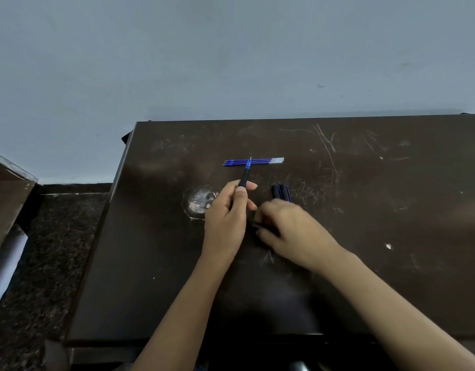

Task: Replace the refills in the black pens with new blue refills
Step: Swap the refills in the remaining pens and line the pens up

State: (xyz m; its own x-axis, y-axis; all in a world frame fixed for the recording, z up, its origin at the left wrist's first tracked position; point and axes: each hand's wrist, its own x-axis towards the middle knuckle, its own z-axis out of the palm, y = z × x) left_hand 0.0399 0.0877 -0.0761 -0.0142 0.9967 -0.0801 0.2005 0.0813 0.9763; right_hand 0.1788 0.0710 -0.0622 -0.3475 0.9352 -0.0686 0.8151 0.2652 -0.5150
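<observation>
My left hand grips a black pen with a blue tip section, held tilted with the point away from me, uncapped. Just beyond its tip lie three blue refills side by side on the dark table. My right hand rests low on the table, its fingers curled around a small black piece, probably the pen's cap, mostly hidden. Two more black pens lie together just beyond my right hand, their near ends covered by it.
A worn pale round patch marks the tabletop left of my left hand. The wall rises behind the table's far edge. A dark speckled floor and a brown cabinet edge lie to the left.
</observation>
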